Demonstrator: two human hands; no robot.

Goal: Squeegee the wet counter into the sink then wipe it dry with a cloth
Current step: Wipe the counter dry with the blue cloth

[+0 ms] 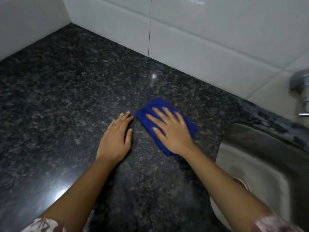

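A folded blue cloth (150,113) lies flat on the dark speckled granite counter (66,91), near its middle. My right hand (170,131) presses down on the cloth with fingers spread, palm flat. My left hand (117,138) rests flat on the bare counter just left of the cloth, fingers together, holding nothing. The steel sink (260,158) is sunk into the counter at the right. No squeegee is in view.
White tiled walls (200,39) meet the counter at the back and at the left, forming a corner at the far left. A chrome tap (302,87) juts from the wall above the sink at the right edge. Patterned sleeves show at the bottom.
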